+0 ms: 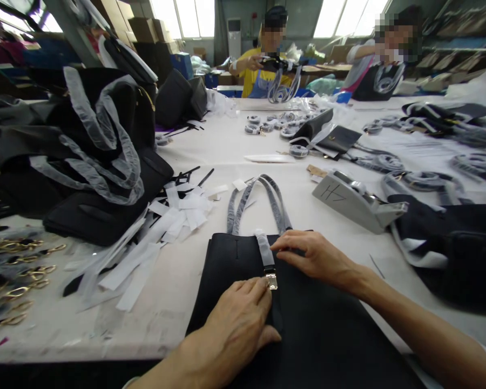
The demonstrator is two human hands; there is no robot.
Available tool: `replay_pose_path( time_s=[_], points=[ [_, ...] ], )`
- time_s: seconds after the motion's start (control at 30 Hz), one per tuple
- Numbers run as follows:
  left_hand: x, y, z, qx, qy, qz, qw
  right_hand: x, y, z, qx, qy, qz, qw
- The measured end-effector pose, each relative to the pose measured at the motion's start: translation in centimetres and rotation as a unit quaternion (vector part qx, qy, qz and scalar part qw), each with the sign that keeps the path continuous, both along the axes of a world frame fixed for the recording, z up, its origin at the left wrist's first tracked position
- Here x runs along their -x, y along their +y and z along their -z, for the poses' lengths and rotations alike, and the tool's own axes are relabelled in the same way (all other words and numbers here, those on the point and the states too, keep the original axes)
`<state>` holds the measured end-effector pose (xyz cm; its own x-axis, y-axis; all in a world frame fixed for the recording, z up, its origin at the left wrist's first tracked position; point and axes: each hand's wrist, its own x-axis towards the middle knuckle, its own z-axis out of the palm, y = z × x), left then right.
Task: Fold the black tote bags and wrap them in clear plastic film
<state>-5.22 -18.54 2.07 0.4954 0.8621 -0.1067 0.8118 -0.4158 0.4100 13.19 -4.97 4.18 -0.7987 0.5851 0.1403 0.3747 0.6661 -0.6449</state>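
Note:
A black handbag lies on the table in front of me, its two wrapped handles standing up at the far edge. Down its middle runs a strap with a white wrapping strip and a shiny metal clasp. My left hand rests flat on the bag, fingertips at the clasp and thumb stretched out below it. Close to the white strip, my right hand touches the bag's upper part, its fingers slightly bent and thumb apart. Neither hand is wrapped around anything.
A grey tape dispenser stands to the right. White paper strips lie left of the bag. Black bags are piled at the left, near gold-coloured hooks. Another black bag lies right. Two people work across the table.

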Motion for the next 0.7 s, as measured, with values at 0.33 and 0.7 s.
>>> replay_pose_path(
  time_s=[0.33,0.7],
  points=[
    [0.8,-1.9,0.1,-0.014,-0.033,0.003,0.999,-2.6,-1.1,2.3,-0.091,-0.041,0.129,0.987],
    [6.6,1.0,2.1,-0.091,0.025,-0.230,0.969,-8.2,-1.9,7.6,0.126,-0.017,0.359,0.925]
  ],
)
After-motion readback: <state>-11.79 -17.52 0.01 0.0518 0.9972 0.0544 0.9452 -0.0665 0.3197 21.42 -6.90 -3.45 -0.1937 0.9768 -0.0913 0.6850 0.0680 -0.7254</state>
